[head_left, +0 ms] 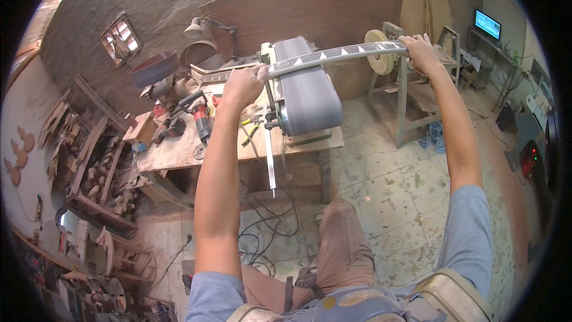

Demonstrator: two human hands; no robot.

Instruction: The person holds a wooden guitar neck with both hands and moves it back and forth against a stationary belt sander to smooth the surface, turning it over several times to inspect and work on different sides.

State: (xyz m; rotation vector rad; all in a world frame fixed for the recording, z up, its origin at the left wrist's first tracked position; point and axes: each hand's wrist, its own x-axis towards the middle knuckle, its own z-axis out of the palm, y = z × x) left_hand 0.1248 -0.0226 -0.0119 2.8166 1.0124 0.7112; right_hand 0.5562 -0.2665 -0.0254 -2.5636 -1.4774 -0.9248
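Observation:
Both my hands grip a long guitar neck point(333, 55), dark with white triangular inlays and a pale edge. My left hand point(243, 86) is closed around it left of the belt sander point(307, 98). At its far right end, my right hand point(422, 53) is wrapped round it. The neck spans the upper part of the sander's wide grey belt; whether it presses on the belt I cannot tell. The belt surface looks streaked. Part of the neck is hidden by my left hand.
On the wooden bench point(238, 154) left of the sander lie a red angle grinder point(202, 120) and yellow-handled pliers point(250, 131). A round buffing wheel point(376, 52) stands at the right on a frame. Black cables point(268, 220) trail across the floor below. Wood scraps point(101, 173) fill a rack at left.

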